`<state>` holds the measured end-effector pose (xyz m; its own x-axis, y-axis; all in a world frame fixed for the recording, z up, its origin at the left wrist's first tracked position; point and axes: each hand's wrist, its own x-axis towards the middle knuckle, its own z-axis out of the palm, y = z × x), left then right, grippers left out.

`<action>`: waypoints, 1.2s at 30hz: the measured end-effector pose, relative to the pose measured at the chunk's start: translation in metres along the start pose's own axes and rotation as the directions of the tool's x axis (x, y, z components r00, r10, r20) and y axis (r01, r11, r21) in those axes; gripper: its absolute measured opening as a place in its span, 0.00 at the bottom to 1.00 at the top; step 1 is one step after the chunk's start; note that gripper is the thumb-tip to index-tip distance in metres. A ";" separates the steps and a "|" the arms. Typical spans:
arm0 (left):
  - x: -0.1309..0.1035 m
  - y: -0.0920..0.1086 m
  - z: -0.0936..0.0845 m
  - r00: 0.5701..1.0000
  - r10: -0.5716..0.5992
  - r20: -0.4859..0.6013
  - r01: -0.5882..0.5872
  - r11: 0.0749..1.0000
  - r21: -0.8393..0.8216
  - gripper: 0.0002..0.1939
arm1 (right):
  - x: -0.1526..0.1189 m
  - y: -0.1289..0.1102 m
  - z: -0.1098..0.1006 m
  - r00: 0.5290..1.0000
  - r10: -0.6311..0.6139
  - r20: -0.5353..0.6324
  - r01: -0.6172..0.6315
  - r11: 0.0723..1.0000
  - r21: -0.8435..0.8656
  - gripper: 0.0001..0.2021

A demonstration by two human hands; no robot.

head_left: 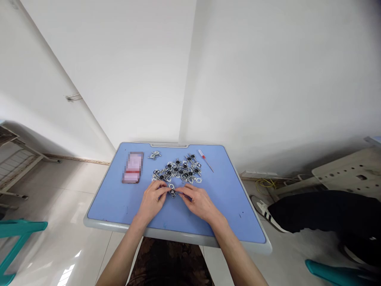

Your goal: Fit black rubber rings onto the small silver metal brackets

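Observation:
Between my two hands, near the middle of the blue tabletop, is a small metal part with a dark round centre [173,193]. My left hand [152,200] pinches it from the left with thumb and forefinger. From the other side, the fingers of my right hand [199,200] close on its right edge. Just beyond my fingertips lies a flat silver plate with holes [171,186]. A loose pile of similar metal parts with black round caps [181,171] spreads behind my hands. Fine details of the held part are too small to tell.
A phone [132,167] with a blurred screen lies at the left of the blue table [116,206]. A few silver parts [154,155] sit apart at the back. A screwdriver [206,161] lies back right. Another person's shoe [269,214] is right of the table; a green stool [20,230] stands left.

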<state>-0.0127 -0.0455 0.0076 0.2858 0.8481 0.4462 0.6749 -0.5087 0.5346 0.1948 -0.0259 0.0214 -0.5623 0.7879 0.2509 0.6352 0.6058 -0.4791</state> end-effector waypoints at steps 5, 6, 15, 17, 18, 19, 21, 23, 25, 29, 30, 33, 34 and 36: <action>-0.014 0.005 -0.004 0.989 0.143 0.033 -0.146 0.950 0.274 0.17 | -0.005 0.005 0.002 0.994 -0.106 0.012 0.107 0.982 -0.159 0.22; -0.016 0.006 -0.003 0.986 0.162 0.040 -0.167 0.933 0.320 0.16 | -0.006 0.005 0.002 0.993 -0.118 0.020 0.120 0.975 -0.186 0.22; -0.016 0.010 0.000 0.989 0.146 0.008 -0.139 0.922 0.361 0.15 | -0.007 0.000 -0.003 0.988 -0.148 0.049 0.156 0.939 -0.306 0.20; -0.017 0.010 0.001 0.990 0.143 -0.009 -0.131 0.926 0.354 0.16 | -0.008 0.000 -0.003 0.987 -0.156 0.047 0.163 0.938 -0.306 0.20; -0.017 0.010 0.001 0.990 0.141 -0.007 -0.129 0.926 0.355 0.16 | -0.008 0.000 -0.003 0.986 -0.160 0.046 0.166 0.938 -0.305 0.20; -0.017 0.009 0.001 0.991 0.137 0.003 -0.129 0.924 0.359 0.17 | -0.008 0.000 -0.003 0.986 -0.162 0.046 0.168 0.937 -0.305 0.20; -0.018 0.009 0.002 0.991 0.127 0.031 -0.129 0.919 0.374 0.16 | -0.008 0.000 -0.003 0.986 -0.159 0.049 0.166 0.936 -0.309 0.21; -0.018 0.009 0.003 0.992 0.114 0.055 -0.126 0.911 0.392 0.16 | -0.008 0.000 -0.003 0.986 -0.150 0.066 0.164 0.933 -0.321 0.21; -0.019 0.009 0.004 0.992 0.103 0.076 -0.125 0.903 0.411 0.16 | -0.007 0.000 -0.003 0.986 -0.139 0.089 0.161 0.929 -0.332 0.21; -0.020 0.009 0.005 0.990 0.105 0.093 -0.136 0.887 0.442 0.16 | -0.006 -0.001 -0.002 0.987 -0.129 0.100 0.155 0.933 -0.324 0.21; -0.020 0.009 0.005 0.989 0.109 0.097 -0.141 0.886 0.443 0.16 | -0.006 -0.002 -0.002 0.987 -0.128 0.099 0.153 0.933 -0.325 0.20; -0.019 0.009 0.005 0.986 0.126 0.106 -0.159 0.896 0.415 0.16 | -0.005 -0.003 -0.001 0.987 -0.123 0.106 0.152 0.928 -0.339 0.20; -0.019 0.009 0.005 0.986 0.129 0.105 -0.161 0.903 0.398 0.16 | -0.005 -0.003 -0.001 0.986 -0.125 0.112 0.157 0.928 -0.339 0.20; -0.018 0.010 0.006 0.987 0.127 0.094 -0.152 0.921 0.358 0.16 | -0.006 -0.003 -0.001 0.985 -0.133 0.113 0.162 0.936 -0.313 0.20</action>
<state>-0.0072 -0.0652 0.0007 0.4318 0.7870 0.4406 0.8217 -0.5447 0.1676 0.1969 -0.0322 0.0220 -0.6980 0.6829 0.2155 0.6690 0.7292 -0.1441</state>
